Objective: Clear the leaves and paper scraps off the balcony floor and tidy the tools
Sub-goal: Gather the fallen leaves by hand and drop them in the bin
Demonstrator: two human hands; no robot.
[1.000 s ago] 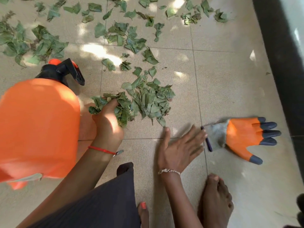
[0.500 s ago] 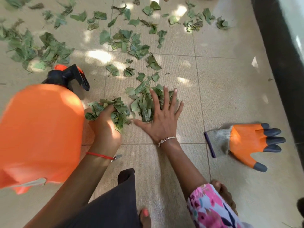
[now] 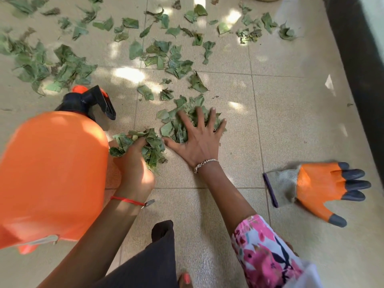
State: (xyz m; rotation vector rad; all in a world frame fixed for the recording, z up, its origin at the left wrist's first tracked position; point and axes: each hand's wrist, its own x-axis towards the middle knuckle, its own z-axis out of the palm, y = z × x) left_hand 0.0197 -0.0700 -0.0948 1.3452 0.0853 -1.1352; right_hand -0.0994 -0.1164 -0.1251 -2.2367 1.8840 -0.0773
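Green leaf pieces lie scattered over the beige floor tiles. My left hand grips a bunch of leaves just right of the orange spray bottle. My right hand lies flat with spread fingers on a small leaf pile in the middle. An orange and grey work glove lies on the floor to the right, apart from both hands.
More scattered leaves cover the far tiles, with a dense patch of leaves at the far left. A dark wall base runs along the right. A white paper scrap lies near it. My knee and foot are at the bottom.
My right hand moved from the bare tile near the glove forward onto the leaf pile and now presses on it. My left hand has kept its hold on the leaves.
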